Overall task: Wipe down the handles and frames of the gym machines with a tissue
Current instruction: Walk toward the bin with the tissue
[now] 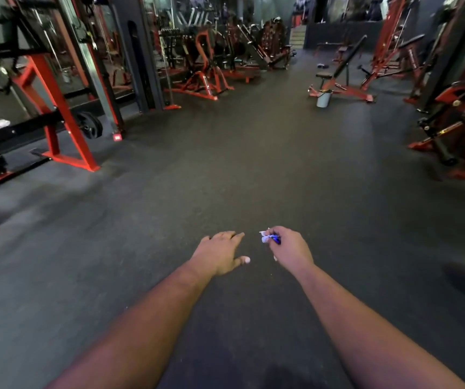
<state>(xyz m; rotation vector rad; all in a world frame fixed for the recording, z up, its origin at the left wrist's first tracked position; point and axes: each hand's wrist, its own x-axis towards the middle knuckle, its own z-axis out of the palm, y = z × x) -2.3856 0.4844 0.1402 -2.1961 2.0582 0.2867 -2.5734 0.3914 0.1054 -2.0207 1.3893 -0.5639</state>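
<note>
1. Right hand point(291, 245) grip is pinching a crumpled tissue point(267, 237) with a blue bit in it; left hand point(221, 254) is hanging flat, fingers straight, holding nothing.
2. Tissue is looking light, soft, tearable: bunching it into a pad is safer.
3. Both hands are hovering over the floor point(253, 164), well apart from the red machine frame point(57, 113).

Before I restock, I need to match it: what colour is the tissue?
White with blue, bunched in the right hand; the tissue shows best in the head view.

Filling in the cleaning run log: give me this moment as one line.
stage: between machines, nothing being wiped | left hand: open, empty | right hand: pinching white-and-blue tissue | both over bare floor
</note>
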